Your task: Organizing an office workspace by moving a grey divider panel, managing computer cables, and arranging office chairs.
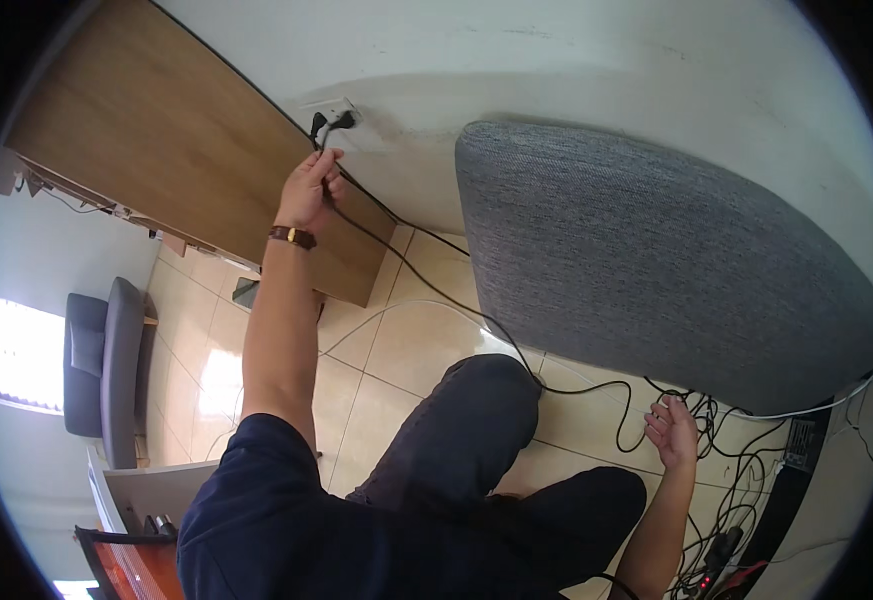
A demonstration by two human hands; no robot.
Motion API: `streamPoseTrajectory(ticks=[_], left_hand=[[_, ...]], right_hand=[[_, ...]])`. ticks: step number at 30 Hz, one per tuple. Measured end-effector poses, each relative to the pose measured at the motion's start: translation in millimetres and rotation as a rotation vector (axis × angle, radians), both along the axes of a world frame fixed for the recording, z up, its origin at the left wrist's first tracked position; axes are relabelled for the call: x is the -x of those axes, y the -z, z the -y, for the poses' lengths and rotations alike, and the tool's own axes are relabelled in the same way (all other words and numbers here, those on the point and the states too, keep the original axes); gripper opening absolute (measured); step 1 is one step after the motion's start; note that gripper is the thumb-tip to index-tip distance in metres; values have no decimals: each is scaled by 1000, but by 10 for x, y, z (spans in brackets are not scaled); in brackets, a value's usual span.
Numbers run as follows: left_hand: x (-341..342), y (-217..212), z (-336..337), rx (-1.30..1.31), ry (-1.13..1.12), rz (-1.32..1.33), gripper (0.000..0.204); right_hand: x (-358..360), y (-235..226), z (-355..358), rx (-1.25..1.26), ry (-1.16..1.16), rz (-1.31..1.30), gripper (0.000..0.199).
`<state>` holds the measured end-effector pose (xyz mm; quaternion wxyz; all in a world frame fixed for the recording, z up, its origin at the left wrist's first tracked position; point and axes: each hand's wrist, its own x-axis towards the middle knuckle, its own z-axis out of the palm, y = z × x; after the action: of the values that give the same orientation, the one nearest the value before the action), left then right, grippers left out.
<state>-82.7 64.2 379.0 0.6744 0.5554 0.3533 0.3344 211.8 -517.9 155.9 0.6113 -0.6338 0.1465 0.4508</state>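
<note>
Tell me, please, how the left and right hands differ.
The left hand grips a black cable by the socket; the right hand is beside tangled cables. The left hand's wrist has a watch; the right hand's has none. Both are ungloved.

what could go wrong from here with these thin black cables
Pulling on the thin black cable in the left hand might strain the black plugs at the white wall socket. The loose tangle of black cables by the right hand could snag. The grey fabric-covered panel, standing on edge, might tip if bumped.
</note>
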Motion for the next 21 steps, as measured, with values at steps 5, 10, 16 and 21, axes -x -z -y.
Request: streamPoseTrajectory(ticks=[5,10,16,21], left_hand=[[191,-54,-275,-86,-64,-96,23],[157,98,-653,-41,-231,153,10],[514,-246,-1009,-94,-209,70,25],[364,-931,-360,-9,915,380,35]], right_hand=[[196,-90,-120,12,25,62,38],[350,-31,-170,74,2,147,38],[431,515,-358,200,-351,197,29],[345,304,-411,724,-980,565,71]])
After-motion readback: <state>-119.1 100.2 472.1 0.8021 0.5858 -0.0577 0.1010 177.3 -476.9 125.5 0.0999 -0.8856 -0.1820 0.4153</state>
